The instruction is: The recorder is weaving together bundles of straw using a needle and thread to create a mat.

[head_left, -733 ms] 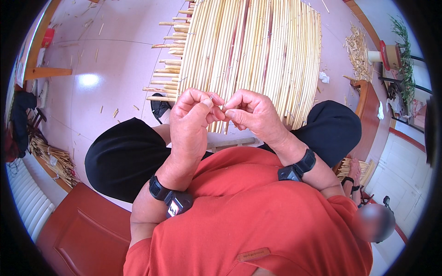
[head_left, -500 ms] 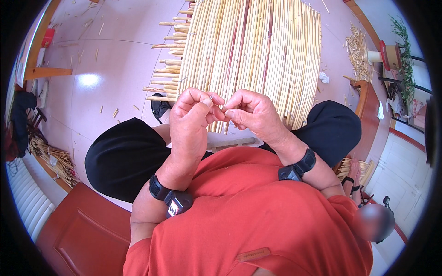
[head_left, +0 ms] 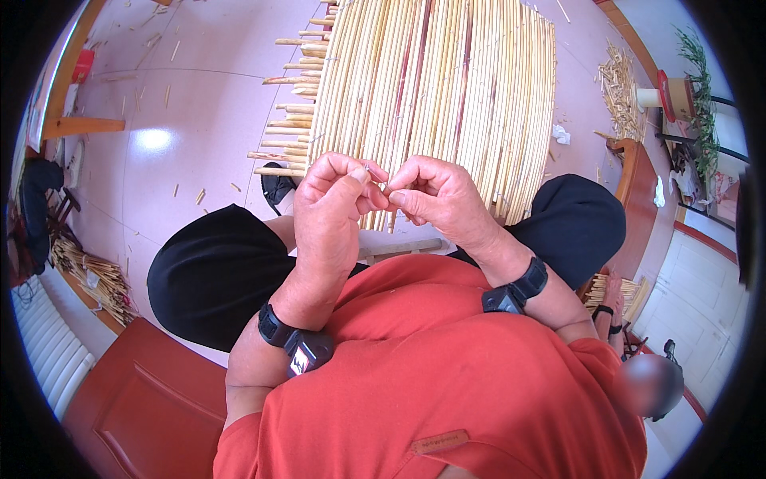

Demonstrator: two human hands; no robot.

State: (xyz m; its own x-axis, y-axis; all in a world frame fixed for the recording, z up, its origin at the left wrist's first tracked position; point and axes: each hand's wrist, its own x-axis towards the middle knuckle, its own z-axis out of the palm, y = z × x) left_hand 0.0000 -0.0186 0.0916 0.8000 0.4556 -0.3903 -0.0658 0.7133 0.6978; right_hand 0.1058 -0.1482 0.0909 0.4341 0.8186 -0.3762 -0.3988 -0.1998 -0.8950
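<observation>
A mat of pale stalks [head_left: 447, 88], laid side by side with a few reddish ones among them, spreads out in front of me. Over its near edge my left hand [head_left: 339, 188] is closed, thumb and fingers pinched on a tiny thing that looks like a needle tip or thread end. Close beside it my right hand [head_left: 435, 191] is also pinched, its fingertips almost touching the left ones. What the right fingertips hold is too small to make out. Cross stalks [head_left: 291, 124] jut from under the mat's left side.
Bundles of stalks lie at the left [head_left: 96, 279] and far right [head_left: 622, 88], with loose bits on the tiled floor. A red-brown wooden panel [head_left: 152, 399] stands at lower left. Another person [head_left: 650, 383] sits at the right, near more stalks. A green plant [head_left: 700, 104] is beyond.
</observation>
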